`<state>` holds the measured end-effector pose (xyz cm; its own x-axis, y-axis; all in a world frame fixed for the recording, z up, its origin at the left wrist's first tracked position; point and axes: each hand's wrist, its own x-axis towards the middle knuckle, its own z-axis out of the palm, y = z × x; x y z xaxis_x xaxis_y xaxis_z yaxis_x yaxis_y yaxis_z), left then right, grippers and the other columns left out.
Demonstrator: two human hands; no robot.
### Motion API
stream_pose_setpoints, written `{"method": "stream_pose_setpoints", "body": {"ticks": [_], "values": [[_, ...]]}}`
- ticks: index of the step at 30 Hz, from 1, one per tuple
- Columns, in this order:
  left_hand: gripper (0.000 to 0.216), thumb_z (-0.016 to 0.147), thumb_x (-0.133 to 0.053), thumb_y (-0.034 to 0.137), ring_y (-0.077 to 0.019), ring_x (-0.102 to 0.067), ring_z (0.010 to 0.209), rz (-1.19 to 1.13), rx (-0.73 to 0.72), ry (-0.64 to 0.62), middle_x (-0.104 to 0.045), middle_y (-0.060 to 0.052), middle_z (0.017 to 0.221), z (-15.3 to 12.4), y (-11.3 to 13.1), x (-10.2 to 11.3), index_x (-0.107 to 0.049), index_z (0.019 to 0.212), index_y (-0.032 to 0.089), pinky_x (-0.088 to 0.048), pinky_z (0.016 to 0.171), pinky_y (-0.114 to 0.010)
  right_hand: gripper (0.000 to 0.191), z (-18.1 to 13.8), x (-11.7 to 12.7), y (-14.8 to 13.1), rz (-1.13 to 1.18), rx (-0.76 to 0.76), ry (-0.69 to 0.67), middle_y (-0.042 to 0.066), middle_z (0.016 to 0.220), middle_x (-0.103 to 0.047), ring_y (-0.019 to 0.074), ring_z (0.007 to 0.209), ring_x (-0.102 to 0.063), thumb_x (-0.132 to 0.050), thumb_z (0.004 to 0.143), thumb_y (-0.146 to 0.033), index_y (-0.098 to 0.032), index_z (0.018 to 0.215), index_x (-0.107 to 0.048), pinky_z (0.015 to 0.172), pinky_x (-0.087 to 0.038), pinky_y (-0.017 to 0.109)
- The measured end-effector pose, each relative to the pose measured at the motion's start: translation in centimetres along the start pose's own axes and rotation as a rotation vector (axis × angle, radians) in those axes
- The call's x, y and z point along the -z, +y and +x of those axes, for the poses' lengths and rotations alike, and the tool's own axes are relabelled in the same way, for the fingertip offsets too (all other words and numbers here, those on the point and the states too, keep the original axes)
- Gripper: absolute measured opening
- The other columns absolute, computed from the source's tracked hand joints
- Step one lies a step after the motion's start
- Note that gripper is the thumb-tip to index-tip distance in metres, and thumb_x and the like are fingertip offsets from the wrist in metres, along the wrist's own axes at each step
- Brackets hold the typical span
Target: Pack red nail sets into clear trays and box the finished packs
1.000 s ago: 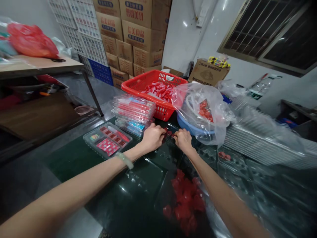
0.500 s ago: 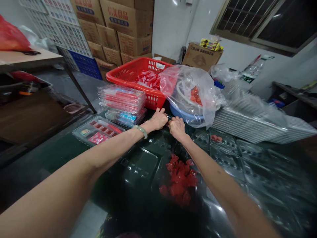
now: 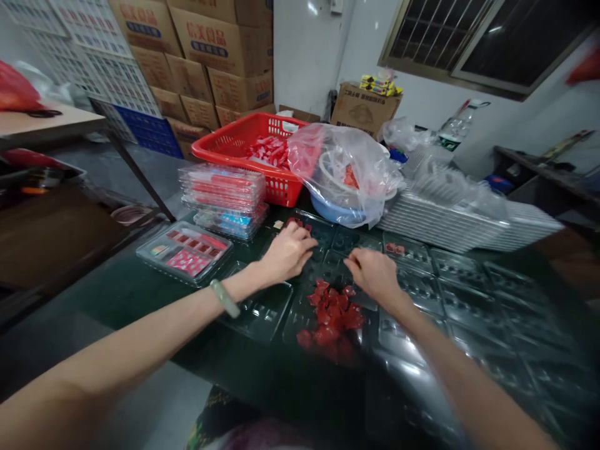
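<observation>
My left hand [image 3: 289, 251], with a pale green bangle [image 3: 225, 299] on its wrist, is over the clear plastic trays near the table's far side. Its fingers are loosely bent and apart, with nothing visible in them. Small dark-red pieces [image 3: 300, 224] show just beyond its knuckles. To the right, my right hand [image 3: 374, 275] hovers above the trays, its fingers curled together; whatever they hold, if anything, is hidden. Between the forearms lies a heap of red translucent plastic pieces [image 3: 332, 312] on a clear tray. Several more clear trays [image 3: 419, 289] spread to the right, one with red pieces [image 3: 394, 249].
A filled clear pack [image 3: 185, 253] lies at left, beside stacked packs [image 3: 222, 190]. Behind stand a red basket [image 3: 225, 150] of pink-red pieces and a blue basin [image 3: 335, 209] under a plastic bag [image 3: 375, 169]. Nested clear trays [image 3: 440, 215] are at back right.
Both hands have drawn back from the table's far edge and moved apart, the right one towards the right. The small dark-red pieces beyond my left hand now show. The view has shifted slightly.
</observation>
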<state>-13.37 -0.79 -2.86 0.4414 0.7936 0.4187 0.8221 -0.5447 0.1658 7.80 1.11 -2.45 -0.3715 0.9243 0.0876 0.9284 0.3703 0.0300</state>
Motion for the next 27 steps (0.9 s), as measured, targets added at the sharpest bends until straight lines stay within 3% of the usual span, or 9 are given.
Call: {"method": "stream_pose_setpoints", "body": {"ticks": [4, 8, 11, 16, 19, 23, 27], "values": [[0.021, 0.084, -0.048, 0.021, -0.0198, -0.045, 0.088, -0.219, -0.008, -0.092, -0.058, -0.006, 0.09, -2.7, 3.9, -0.6, -0.062, 0.099, 0.017, -0.041, 0.077, -0.032, 0.027, -4.3, -1.8, 1.5, 0.064, -0.074, -0.161, 0.003, 0.073, -0.065, 0.0189, 0.071, -0.06, -0.049, 0.08, -0.046, -0.024, 0.074, -0.064, 0.056, -0.033, 0.026], [0.021, 0.082, -0.049, 0.019, -0.0203, -0.047, 0.088, -0.282, 0.034, -0.113, -0.059, -0.007, 0.09, -3.2, 5.1, -1.7, -0.063, 0.097, 0.018, -0.041, 0.076, -0.032, 0.013, -4.8, -4.2, 1.0, 0.311, -0.067, -0.065, 0.0, 0.081, -0.065, 0.0139, 0.073, -0.058, -0.053, 0.077, -0.029, -0.025, 0.083, -0.064, 0.059, -0.034, 0.023], [0.023, 0.081, -0.05, 0.019, -0.0217, -0.048, 0.092, -0.355, 0.098, -0.092, -0.06, -0.009, 0.094, -2.9, 5.2, -1.9, -0.063, 0.099, 0.016, -0.041, 0.081, -0.034, 0.009, -4.5, -4.9, 0.9, 0.626, -0.042, -0.009, 0.0, 0.073, -0.063, 0.0126, 0.066, -0.055, -0.054, 0.073, -0.021, -0.021, 0.072, -0.063, 0.059, -0.036, 0.023], [0.032, 0.081, -0.049, 0.018, -0.0188, -0.054, 0.095, -0.808, 0.191, -0.069, -0.058, -0.009, 0.109, -2.1, 6.3, -1.1, -0.058, 0.112, 0.018, -0.043, 0.078, -0.028, 0.019, -4.7, -2.8, 1.0, 1.29, -0.081, -0.121, -0.003, 0.055, -0.053, 0.0097, 0.049, -0.045, -0.059, 0.073, -0.036, -0.017, 0.072, -0.061, 0.046, -0.033, 0.021], [0.025, 0.079, -0.054, 0.023, -0.0146, -0.058, 0.072, -1.062, 0.299, -0.071, -0.063, -0.006, 0.091, -1.8, 7.1, -0.4, -0.062, 0.101, 0.016, -0.043, 0.061, -0.024, 0.024, -4.9, -1.0, 0.1, 1.538, -0.106, -0.215, -0.005, 0.052, -0.049, 0.007, 0.044, -0.041, -0.061, 0.072, -0.041, -0.017, 0.071, -0.059, 0.043, -0.029, 0.019], [0.021, 0.066, -0.07, 0.031, -0.0098, -0.049, 0.048, -1.299, 0.571, -0.036, -0.058, -0.001, 0.058, -2.0, 7.1, -0.4, -0.061, 0.072, 0.013, -0.036, 0.046, -0.021, 0.025, -4.5, -0.8, -1.4, 1.658, -0.16, -0.249, -0.005, 0.051, -0.049, 0.0057, 0.041, -0.039, -0.064, 0.07, -0.04, -0.016, 0.069, -0.057, 0.039, -0.026, 0.018], [0.027, 0.063, -0.073, 0.034, -0.0053, -0.042, 0.043, -1.58, 0.713, 0.042, -0.056, 0.0, 0.056, -2.4, 6.1, -1.1, -0.058, 0.063, 0.012, -0.029, 0.042, -0.019, 0.022, -3.8, -2.0, -2.2, 1.499, -0.176, -0.078, -0.004, 0.051, -0.052, 0.0071, 0.042, -0.041, -0.063, 0.07, -0.037, -0.016, 0.064, -0.059, 0.041, -0.03, 0.019]]}}
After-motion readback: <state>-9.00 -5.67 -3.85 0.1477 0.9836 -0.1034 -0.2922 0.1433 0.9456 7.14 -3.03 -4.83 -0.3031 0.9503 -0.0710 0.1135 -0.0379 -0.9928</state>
